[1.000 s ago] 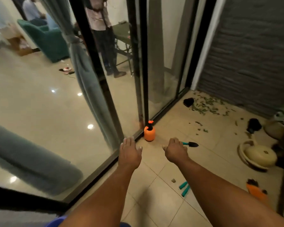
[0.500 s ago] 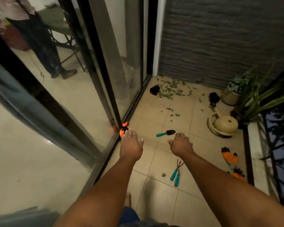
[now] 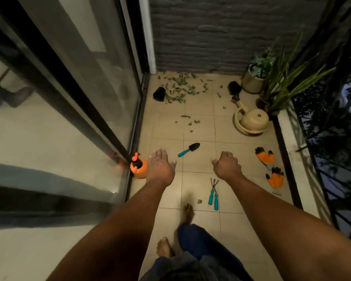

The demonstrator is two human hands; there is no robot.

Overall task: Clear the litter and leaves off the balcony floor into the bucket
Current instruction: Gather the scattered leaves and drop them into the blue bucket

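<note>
We stand on the pale tiled balcony floor (image 3: 199, 179) with both arms held out in front of us. No bucket shows anywhere, so we cannot tell where it is.

On the left, by the glass sliding door (image 3: 79, 88), sits a small orange plastic spray bottle with a black top (image 3: 138, 166). Our left hand (image 3: 160, 166) hangs just beside it, above the floor, fingers straight and close together, holding nothing.

Far back, near the grey brick wall (image 3: 211, 31), a small black plastic pot (image 3: 159, 94) lies on its side. Next to it is the big heap of small green cut leaves (image 3: 179, 88). A few more green leaf bits (image 3: 190, 120) lie nearer to us, and 1 lone green leaf scrap (image 3: 199, 201) rests close to our bare foot (image 3: 187, 212).

We think the leaves are very light, thin and soft. They will crumple and slip away if we pick them 1 by 1. It should work better to push them into a pile with flat hands, then scoop from under with both hands.

A small black trowel with a teal handle (image 3: 188, 149) and 2 thin teal-handled hand tools (image 3: 213, 194) lie in the middle.

Our right hand (image 3: 227, 165) is loosely curled, thumb out, and holds nothing.

On the right are a cream plastic watering can (image 3: 251, 120) and 2 orange and black garden gloves (image 3: 270, 167).
</note>
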